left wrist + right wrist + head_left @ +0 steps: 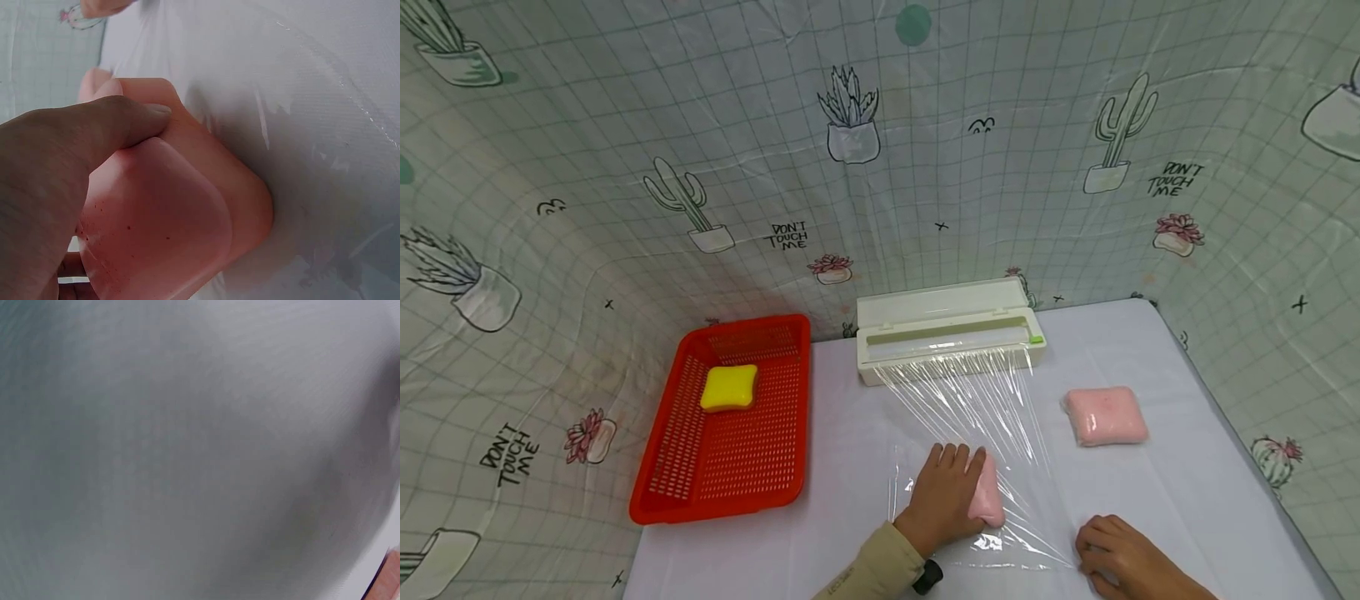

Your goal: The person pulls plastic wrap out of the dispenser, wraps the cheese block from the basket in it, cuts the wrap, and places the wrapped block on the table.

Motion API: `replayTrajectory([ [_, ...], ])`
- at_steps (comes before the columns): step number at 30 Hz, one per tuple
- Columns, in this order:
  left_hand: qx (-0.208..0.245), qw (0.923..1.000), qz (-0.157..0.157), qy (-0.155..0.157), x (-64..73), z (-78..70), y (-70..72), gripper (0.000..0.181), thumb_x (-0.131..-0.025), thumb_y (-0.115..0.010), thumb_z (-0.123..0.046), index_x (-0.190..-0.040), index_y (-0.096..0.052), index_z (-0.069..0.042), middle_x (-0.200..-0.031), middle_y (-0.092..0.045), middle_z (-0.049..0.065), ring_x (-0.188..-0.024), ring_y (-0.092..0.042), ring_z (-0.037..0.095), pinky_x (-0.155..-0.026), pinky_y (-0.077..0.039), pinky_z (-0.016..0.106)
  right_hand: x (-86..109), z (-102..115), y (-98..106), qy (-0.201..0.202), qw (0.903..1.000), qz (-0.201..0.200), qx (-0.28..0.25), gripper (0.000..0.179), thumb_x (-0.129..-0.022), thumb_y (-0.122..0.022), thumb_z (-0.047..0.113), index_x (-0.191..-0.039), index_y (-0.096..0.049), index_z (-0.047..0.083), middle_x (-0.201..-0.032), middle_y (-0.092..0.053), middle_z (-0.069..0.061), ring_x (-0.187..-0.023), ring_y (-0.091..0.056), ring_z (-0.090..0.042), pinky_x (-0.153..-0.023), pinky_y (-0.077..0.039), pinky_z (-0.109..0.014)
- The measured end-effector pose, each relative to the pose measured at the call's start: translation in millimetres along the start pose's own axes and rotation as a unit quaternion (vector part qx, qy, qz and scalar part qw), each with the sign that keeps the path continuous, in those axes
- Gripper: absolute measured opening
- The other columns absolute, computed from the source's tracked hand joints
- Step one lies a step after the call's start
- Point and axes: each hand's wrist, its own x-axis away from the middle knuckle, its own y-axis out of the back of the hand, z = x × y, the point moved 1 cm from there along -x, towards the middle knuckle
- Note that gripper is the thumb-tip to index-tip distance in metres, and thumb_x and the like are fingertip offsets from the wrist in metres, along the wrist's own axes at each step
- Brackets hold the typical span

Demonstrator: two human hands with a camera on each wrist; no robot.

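A pink bar of soap lies on a stretched sheet of cling film. My left hand grips this soap from its left side; in the left wrist view the thumb presses along the pink soap. At the film's near right corner, my right hand has its fingers curled and pinches the film, with creases running toward it. From the film's far end, the sheet leads back to a white cling film dispenser with its lid raised. The right wrist view is mostly a blurred pale surface.
A red plastic basket stands at the left with a yellow bar of soap in it. Another pink bar, wrapped in film, lies to the right. A patterned curtain hangs behind the white-covered table.
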Motion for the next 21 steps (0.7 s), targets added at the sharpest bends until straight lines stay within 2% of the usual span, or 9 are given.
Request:
replayTrajectory([
  [5, 0.012, 0.9999, 0.003, 0.005, 1.9, 0.1, -8.2, 0.099, -0.079, -0.069, -0.082, -0.154, -0.052, -0.019, -0.130, -0.064, -0.004, -0.118, -0.057, 0.014, -0.106, -0.042, 0.033, 1.3, -2, 0, -0.003, 1.0000, 0.005, 0.000, 0.036, -0.048, -0.088, 0.002, -0.070, -0.072, 0.025, -0.092, -0.063, 0.017, -0.087, -0.056, -0.005, -0.081, -0.044, -0.021],
  [10, 0.068, 0.9974, -0.017, 0.014, 15.6, 7.6, -14.4, 0.100, -0.086, -0.060, -0.085, -0.159, -0.046, -0.018, -0.148, -0.057, 0.001, -0.128, -0.055, 0.017, -0.109, -0.042, 0.036, 2.2, -2, -2, 0.010, 0.9999, -0.004, 0.000, 0.037, -0.047, -0.086, 0.003, -0.070, -0.071, 0.026, -0.092, -0.063, 0.016, -0.086, -0.056, -0.006, -0.081, -0.044, -0.023],
  [12, 0.090, 0.9954, -0.028, 0.019, 25.1, 13.7, -15.6, 0.095, -0.087, -0.063, -0.082, -0.156, -0.048, -0.018, -0.148, -0.057, 0.000, -0.130, -0.054, 0.017, -0.109, -0.042, 0.037, 1.7, -2, -3, 0.016, 0.9998, -0.006, 0.004, 0.036, -0.046, -0.085, 0.003, -0.070, -0.071, 0.026, -0.091, -0.062, 0.016, -0.086, -0.055, -0.006, -0.081, -0.043, -0.024],
  [16, 0.115, 0.9924, -0.040, 0.016, 52.4, 29.3, -19.6, 0.078, -0.083, -0.075, -0.073, -0.137, -0.059, -0.019, -0.132, -0.061, -0.004, -0.124, -0.055, 0.014, -0.105, -0.043, 0.037, 0.9, -2, -3, 0.016, 0.9998, -0.004, 0.009, 0.035, -0.047, -0.085, 0.004, -0.071, -0.072, 0.026, -0.091, -0.062, 0.016, -0.086, -0.055, -0.006, -0.080, -0.043, -0.024],
  [19, 0.132, 0.9911, -0.016, 0.000, 74.3, 39.9, -24.6, 0.067, -0.081, -0.080, -0.069, -0.124, -0.062, -0.021, -0.121, -0.061, -0.006, -0.116, -0.056, 0.013, -0.102, -0.045, 0.035, 0.8, -3, -1, 0.013, 0.9999, 0.000, 0.012, 0.035, -0.047, -0.085, 0.004, -0.071, -0.072, 0.026, -0.091, -0.062, 0.017, -0.087, -0.055, -0.005, -0.081, -0.043, -0.024],
  [21, 0.141, 0.9897, 0.022, -0.013, 86.8, 45.2, -28.0, 0.063, -0.081, -0.080, -0.068, -0.122, -0.064, -0.022, -0.117, -0.061, -0.007, -0.112, -0.055, 0.012, -0.102, -0.045, 0.035, 0.5, -4, 0, 0.015, 0.9998, 0.000, 0.012, 0.035, -0.047, -0.085, 0.004, -0.071, -0.072, 0.026, -0.092, -0.062, 0.017, -0.087, -0.055, -0.005, -0.081, -0.043, -0.024],
])
